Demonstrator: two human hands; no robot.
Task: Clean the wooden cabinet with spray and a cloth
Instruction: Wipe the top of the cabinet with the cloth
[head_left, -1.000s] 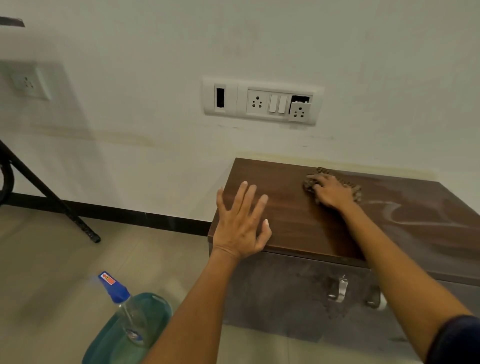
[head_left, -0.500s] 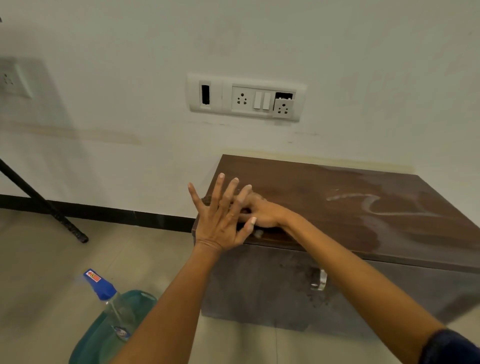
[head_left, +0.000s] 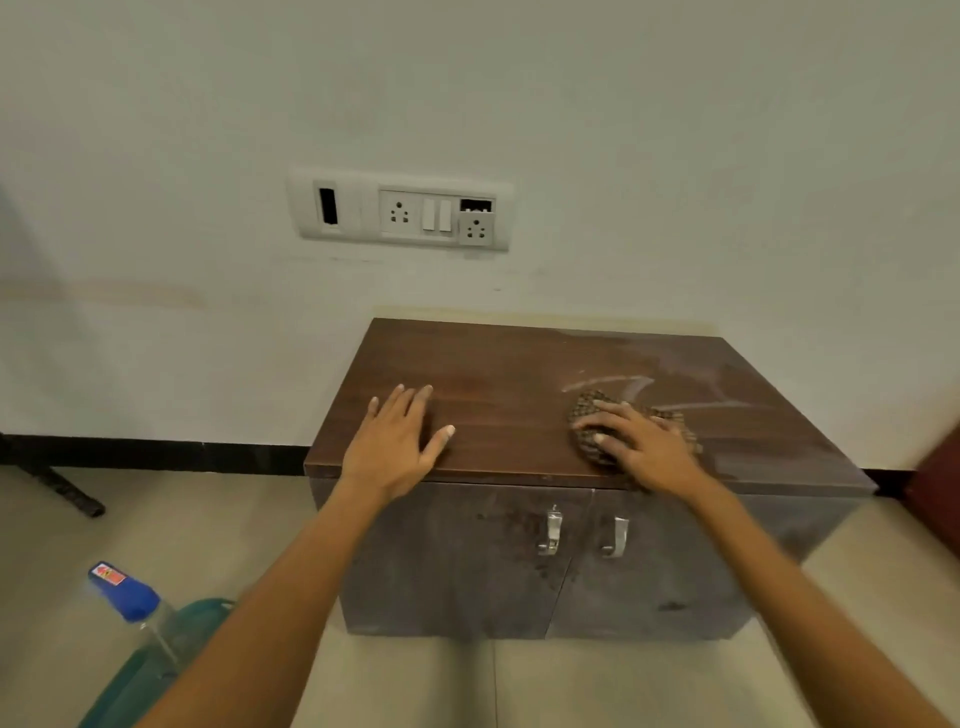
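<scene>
The low wooden cabinet (head_left: 498, 374) stands against the wall, its dark brown top streaked with pale wet marks on the right half. My right hand (head_left: 641, 441) presses a brown patterned cloth (head_left: 584, 410) flat on the top near the front edge, right of centre. My left hand (head_left: 397, 441) lies flat with fingers spread on the top's front left part, holding nothing. A clear spray bottle (head_left: 132, 603) with a blue head stands at the lower left, partly behind my left forearm.
A teal bucket (head_left: 156, 675) sits on the tiled floor by the bottle. Two metal handles (head_left: 582, 532) hang on the cabinet's grey doors. A socket panel (head_left: 402, 210) is on the wall above. A black stand leg (head_left: 67, 493) rests at left, dark red furniture (head_left: 940, 488) at right.
My right hand slid the cloth from the back of the top to the front left corner, then right along the front. My left hand came down flat on the top.
</scene>
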